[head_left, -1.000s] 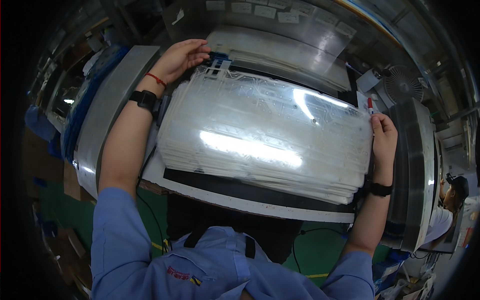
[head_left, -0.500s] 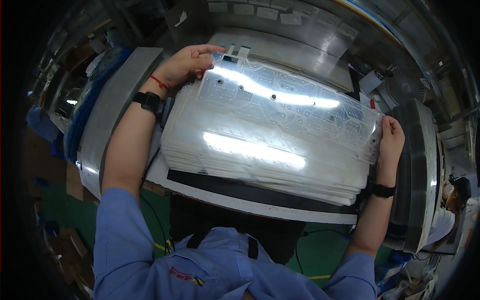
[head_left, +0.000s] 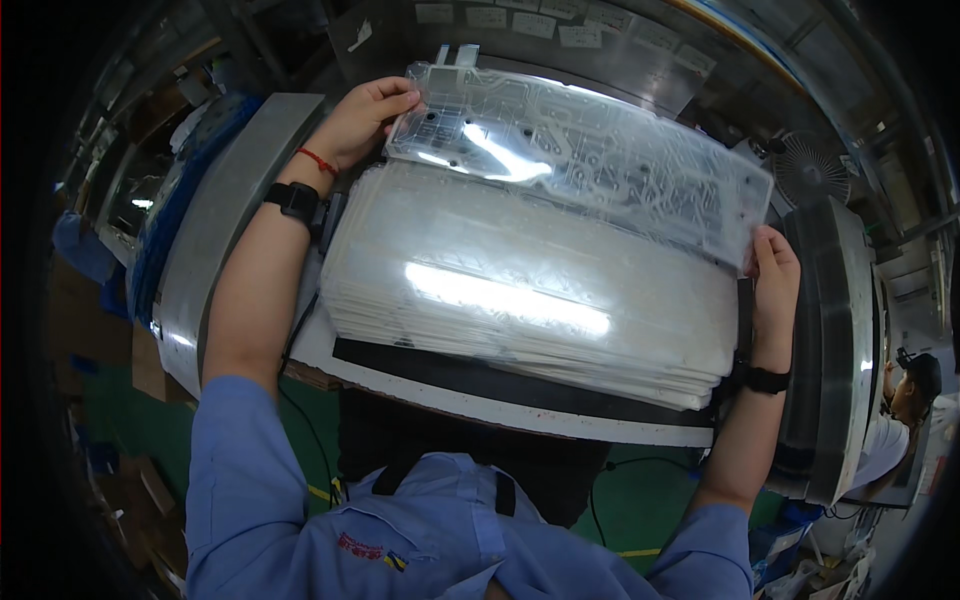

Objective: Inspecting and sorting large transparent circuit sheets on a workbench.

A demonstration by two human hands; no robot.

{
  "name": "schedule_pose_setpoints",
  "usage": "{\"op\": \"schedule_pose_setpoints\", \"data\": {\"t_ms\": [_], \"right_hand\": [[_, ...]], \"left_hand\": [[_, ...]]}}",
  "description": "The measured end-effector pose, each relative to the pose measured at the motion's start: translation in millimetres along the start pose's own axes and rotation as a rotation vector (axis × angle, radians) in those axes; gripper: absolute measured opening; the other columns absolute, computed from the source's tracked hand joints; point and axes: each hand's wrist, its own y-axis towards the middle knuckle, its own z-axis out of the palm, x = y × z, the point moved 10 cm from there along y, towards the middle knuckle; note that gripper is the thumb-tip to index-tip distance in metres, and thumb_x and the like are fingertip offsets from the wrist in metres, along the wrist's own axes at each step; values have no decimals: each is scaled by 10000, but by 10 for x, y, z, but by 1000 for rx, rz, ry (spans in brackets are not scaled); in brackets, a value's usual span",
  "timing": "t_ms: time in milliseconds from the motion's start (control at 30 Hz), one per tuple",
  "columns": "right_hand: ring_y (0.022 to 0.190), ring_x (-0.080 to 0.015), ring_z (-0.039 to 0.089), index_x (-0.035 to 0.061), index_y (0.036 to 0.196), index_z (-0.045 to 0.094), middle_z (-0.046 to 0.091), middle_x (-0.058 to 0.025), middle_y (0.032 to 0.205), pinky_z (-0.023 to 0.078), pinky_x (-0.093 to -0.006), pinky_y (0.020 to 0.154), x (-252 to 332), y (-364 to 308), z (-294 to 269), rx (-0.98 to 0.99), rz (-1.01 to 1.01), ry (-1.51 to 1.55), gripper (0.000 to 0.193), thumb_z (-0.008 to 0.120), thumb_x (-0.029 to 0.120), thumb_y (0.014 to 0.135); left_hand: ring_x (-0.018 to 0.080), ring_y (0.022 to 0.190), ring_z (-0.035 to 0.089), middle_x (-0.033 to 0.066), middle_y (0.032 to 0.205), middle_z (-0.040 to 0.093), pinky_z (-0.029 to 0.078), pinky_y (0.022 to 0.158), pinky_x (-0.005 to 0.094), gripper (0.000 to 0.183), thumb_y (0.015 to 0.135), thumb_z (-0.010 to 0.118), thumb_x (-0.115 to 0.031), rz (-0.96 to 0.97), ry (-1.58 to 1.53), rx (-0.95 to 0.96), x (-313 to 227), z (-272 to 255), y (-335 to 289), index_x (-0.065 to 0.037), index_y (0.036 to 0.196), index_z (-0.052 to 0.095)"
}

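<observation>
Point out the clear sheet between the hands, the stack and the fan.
Clear sheet (head_left: 585, 163), head view: middle of its face.
Stack (head_left: 535, 275), head view: its top sheet.
Fan (head_left: 812, 168), head view: its grille.

Fan (head_left: 812, 172): round, upper right side
Floor (head_left: 655, 508): green (yellow stripe (head_left: 638, 553) too, btw)
Papers (head_left: 580, 37): white, up top
Person (head_left: 886, 442): dark cap (head_left: 922, 374)
</observation>
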Motion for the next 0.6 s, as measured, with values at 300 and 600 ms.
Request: {"op": "schedule_pose_setpoints", "data": {"t_ms": [300, 600], "right_hand": [[553, -37, 417, 24, 936, 615, 509, 37, 659, 328, -175, 516, 13, -9, -15, 13, -12, -22, 175, 540, 182, 946], [615, -47, 513, 15, 988, 579, 627, -22, 784, 379, -181, 561, 163, -52, -66, -64, -88, 194, 199, 554, 207, 945]], "left_hand": [[18, 593, 431, -70, 710, 543, 352, 525, 170, 192, 943, 550, -246, 13, 16, -87, -18, -106, 12, -77, 983, 633], [39, 607, 496, -21, 742, 605, 381, 540, 163, 260, 955, 526, -292, 110, -226, -43, -156, -95, -44, -65, 1058, 603]]}}
